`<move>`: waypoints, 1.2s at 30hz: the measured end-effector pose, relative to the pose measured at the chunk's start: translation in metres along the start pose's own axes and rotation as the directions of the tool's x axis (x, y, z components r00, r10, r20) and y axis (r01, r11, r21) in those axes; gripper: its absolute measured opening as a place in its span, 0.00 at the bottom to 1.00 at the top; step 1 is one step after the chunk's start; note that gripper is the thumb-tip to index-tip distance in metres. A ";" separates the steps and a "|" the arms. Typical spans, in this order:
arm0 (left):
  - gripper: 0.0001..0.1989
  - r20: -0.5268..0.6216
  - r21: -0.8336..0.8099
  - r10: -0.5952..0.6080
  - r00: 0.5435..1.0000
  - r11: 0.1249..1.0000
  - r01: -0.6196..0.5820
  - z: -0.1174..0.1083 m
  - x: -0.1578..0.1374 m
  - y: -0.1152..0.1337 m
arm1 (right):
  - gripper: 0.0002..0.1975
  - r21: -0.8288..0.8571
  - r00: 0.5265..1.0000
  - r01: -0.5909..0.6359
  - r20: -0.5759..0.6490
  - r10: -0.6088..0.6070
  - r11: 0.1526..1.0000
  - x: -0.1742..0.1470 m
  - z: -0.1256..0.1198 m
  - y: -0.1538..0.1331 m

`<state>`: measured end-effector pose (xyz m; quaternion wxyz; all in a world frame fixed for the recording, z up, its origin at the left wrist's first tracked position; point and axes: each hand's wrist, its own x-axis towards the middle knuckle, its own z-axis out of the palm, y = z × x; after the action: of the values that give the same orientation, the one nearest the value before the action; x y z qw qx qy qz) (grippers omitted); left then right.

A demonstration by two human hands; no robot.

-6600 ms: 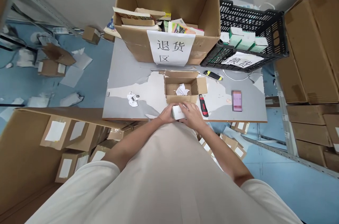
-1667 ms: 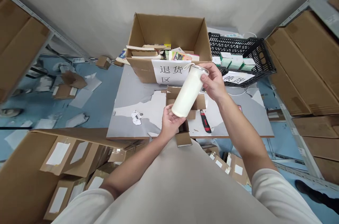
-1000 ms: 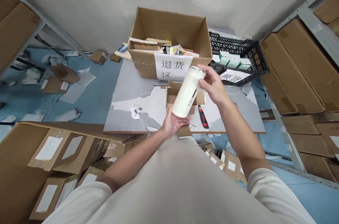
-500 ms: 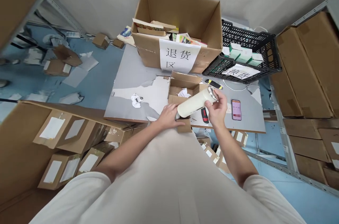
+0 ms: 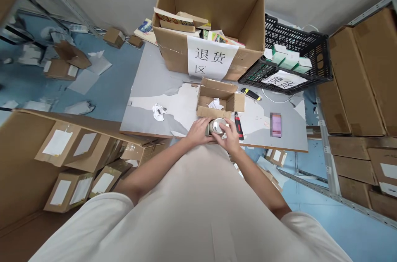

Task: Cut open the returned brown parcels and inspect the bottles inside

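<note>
Both hands meet at the table's front edge around a thermos flask (image 5: 218,126). It is seen end-on, so its shiny metal end shows and the body is mostly hidden. My left hand (image 5: 198,132) wraps its left side. My right hand (image 5: 230,137) has its fingers curled over the metal end from the right. A narrow edge shows beside the left fingers, and I cannot tell what it belongs to. Just beyond the hands stands an open small cardboard box (image 5: 203,111) with crumpled paper (image 5: 216,104) inside. A red-and-black utility knife (image 5: 238,125) lies right of my right hand.
A large carton (image 5: 173,57) of books and a black crate (image 5: 316,61) with green-white boxes stand behind. A yellow-black knife (image 5: 251,94), a phone (image 5: 276,125) and crumpled paper (image 5: 159,112) lie on the table (image 5: 144,84). A big carton (image 5: 23,163) of parcels stands left.
The thermos, earlier slanted with its cream side showing, now stands end-on between the hands. My right hand has moved left and down with it, close to my left hand. The view has shifted slightly.
</note>
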<state>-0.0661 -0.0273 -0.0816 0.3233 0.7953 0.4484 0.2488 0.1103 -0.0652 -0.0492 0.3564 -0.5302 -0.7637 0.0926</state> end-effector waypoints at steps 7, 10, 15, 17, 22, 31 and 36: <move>0.36 -0.073 -0.056 0.003 0.997 0.998 -0.007 0.010 -0.006 -0.008 | 0.16 -0.222 0.981 -0.073 0.160 0.111 0.972 -0.008 0.024 0.001; 0.38 -0.050 -0.081 0.008 0.999 0.997 -0.012 0.010 -0.006 -0.010 | 0.18 -0.225 0.949 -0.034 0.297 0.102 0.974 -0.016 0.020 0.000; 0.45 0.042 -0.125 0.047 0.998 0.991 -0.041 -0.002 -0.006 -0.018 | 0.33 -0.083 0.886 0.012 0.463 0.028 0.996 -0.025 -0.003 0.010; 0.44 0.111 -0.141 0.102 0.989 0.986 -0.086 -0.009 -0.008 -0.025 | 0.31 0.021 0.905 -0.019 0.425 0.008 1.000 -0.029 -0.015 0.019; 0.41 0.212 -0.128 0.151 0.965 0.984 -0.126 -0.017 -0.016 -0.035 | 0.30 0.282 0.925 -0.377 0.157 0.345 0.882 -0.040 -0.018 0.042; 0.25 0.119 -0.057 0.273 0.955 0.962 -0.268 -0.006 -0.016 -0.020 | 0.26 0.376 0.935 -0.355 0.139 0.327 0.856 -0.025 -0.001 0.024; 0.30 0.038 -0.109 0.256 0.966 0.962 -0.251 -0.004 -0.015 -0.017 | 0.24 0.218 0.915 -0.026 0.398 -0.065 0.976 -0.013 -0.010 0.024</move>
<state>-0.0852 -0.0328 -0.0932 0.3408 0.8347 0.3208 0.2901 0.1372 -0.0689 -0.0601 0.2485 -0.4497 -0.8110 0.2799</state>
